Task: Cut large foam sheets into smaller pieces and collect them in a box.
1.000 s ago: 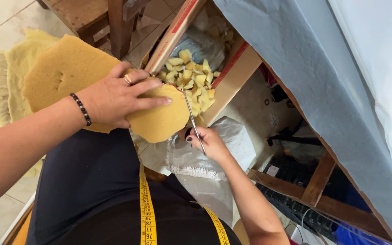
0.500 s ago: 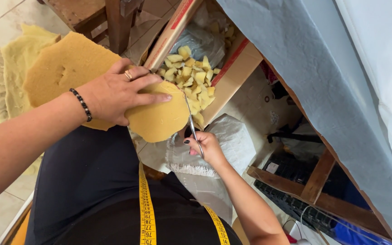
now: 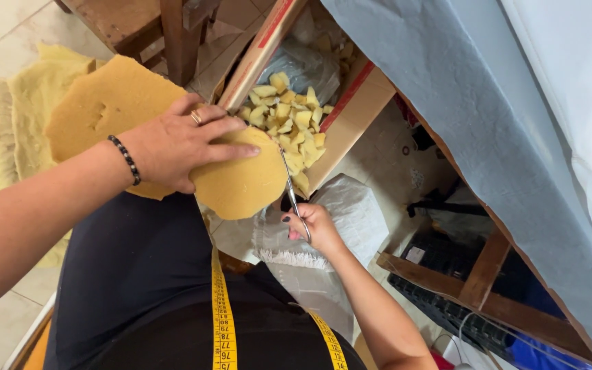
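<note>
My left hand [image 3: 176, 144] grips a thick sheet of yellow foam [image 3: 111, 103], folded so its rounded end [image 3: 241, 181] bulges toward the right. My right hand [image 3: 313, 226] holds a pair of metal scissors [image 3: 290, 185], blades pointing up against the right edge of that foam bulge. Just beyond the blades stands an open cardboard box [image 3: 351, 123] holding several small cut foam cubes [image 3: 289, 116]. A bead bracelet is on my left wrist and a ring on one finger.
More yellow foam sheets [image 3: 8, 123] lie on the tiled floor at left. A wooden chair [image 3: 152, 27] stands at the top. White plastic sacks [image 3: 351, 212] sit under my right hand. A blue-grey cloth [image 3: 488, 137] covers a wooden table at right. A yellow measuring tape [image 3: 224, 322] hangs down my front.
The scissors and my right hand have edged slightly along the foam's right edge. My left hand keeps the same hold on the foam.
</note>
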